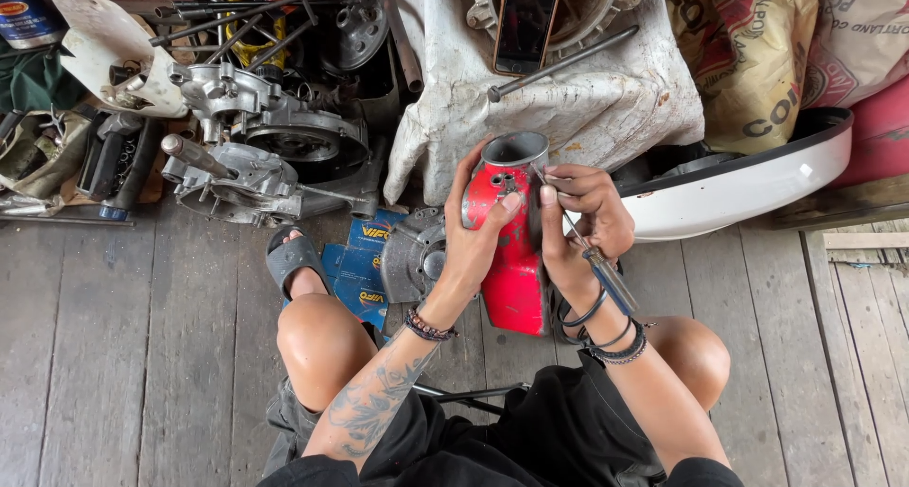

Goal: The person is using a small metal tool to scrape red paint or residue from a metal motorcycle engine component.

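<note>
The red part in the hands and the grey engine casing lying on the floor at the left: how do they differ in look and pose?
The red part is painted glossy red; the grey engine casing is bare, dull metal. The red part is held upright by the left hand, with the right hand holding a screwdriver at its top; the casing lies untouched on the plank floor. Both look like metal vehicle parts.

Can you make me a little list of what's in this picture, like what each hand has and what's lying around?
Place: grey wooden plank floor
Left hand: grips a red metal housing with a round grey opening on top
Right hand: holds a screwdriver, tip at the housing's top
Wrists: bead bracelets and black bands
Upper left: grey engine cases, metal rods
Behind: white cloth, phone, printed sacks
Right: white curved panel
</note>
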